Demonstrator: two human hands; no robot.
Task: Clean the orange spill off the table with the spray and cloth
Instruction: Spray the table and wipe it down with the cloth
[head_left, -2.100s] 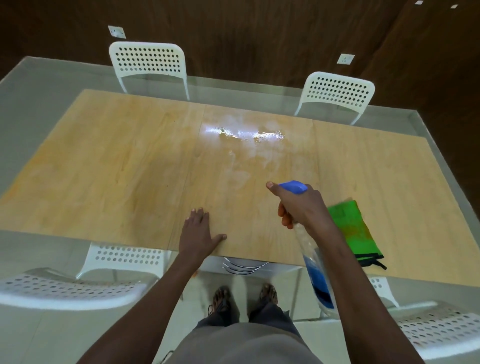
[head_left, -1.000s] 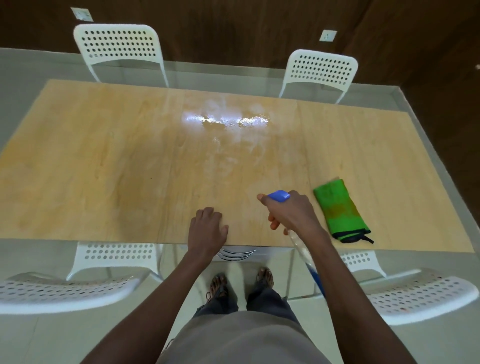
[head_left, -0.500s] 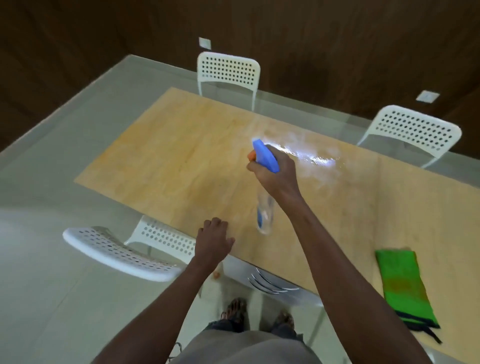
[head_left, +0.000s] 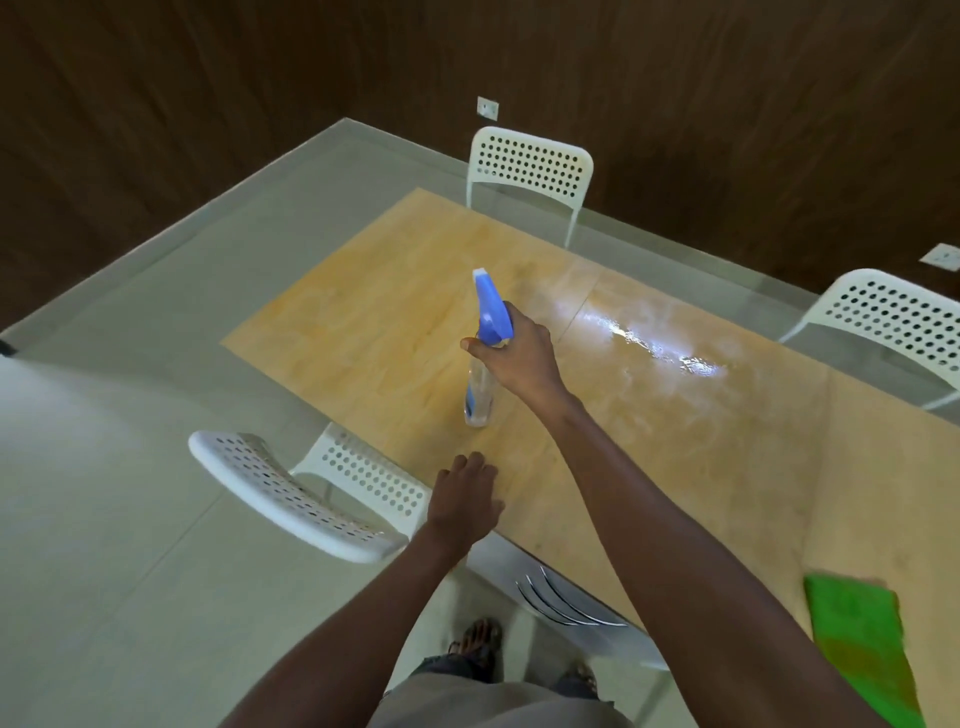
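Note:
My right hand (head_left: 519, 358) grips the neck of a clear spray bottle (head_left: 480, 384) with a blue nozzle head, held upright over the left half of the wooden table (head_left: 395, 332), nozzle pointing toward the far left. An orange tinge spreads over that part of the wood. A wet, shiny sprayed patch (head_left: 654, 348) glistens at mid-table. My left hand (head_left: 465, 501) rests fingers-down on the table's near edge, holding nothing. The folded green cloth (head_left: 862, 649), stained orange, lies on the table at the lower right, apart from both hands.
White perforated chairs stand around the table: one at the near left (head_left: 306, 499), one at the far side (head_left: 530, 171), one at the right (head_left: 893, 322). A metal drawer front (head_left: 566, 597) sits under the near edge. My feet are below it.
My view has swung left. My right hand has lifted the spray bottle from the near edge and carried it out over the left part of the table; the left hand stays at the edge.

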